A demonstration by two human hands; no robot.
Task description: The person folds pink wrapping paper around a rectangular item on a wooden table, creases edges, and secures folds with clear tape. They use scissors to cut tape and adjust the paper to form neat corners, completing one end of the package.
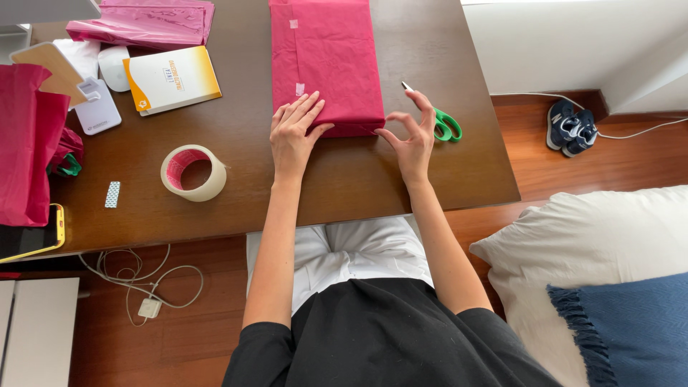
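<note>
The left hand (pixel 292 132) lies flat, fingers spread, pressing on the near left corner of the pink wrapped parcel (pixel 326 61); it grips nothing. The right hand (pixel 414 140) pinches the parcel's near right corner between thumb and forefinger, the other fingers lifted and open. The parcel sits at the middle of the brown table (pixel 344 183), running from near the hands to the far edge.

The wrapping looks well along: paper covers the whole top and small strips of clear tape hold the seam. The near end, where both hands work, seems to be the part not yet closed and taped.

Just right of the right hand lie the green-handled scissors (pixel 441 122), almost touching its fingers. The tape roll (pixel 192 172) stands to the left, a reach apart. Bare wood lies between the parcel and the near edge, giving room to fold. The right edge is close beyond the scissors; further left are a booklet (pixel 172 79) and more pink paper (pixel 147 21).
</note>
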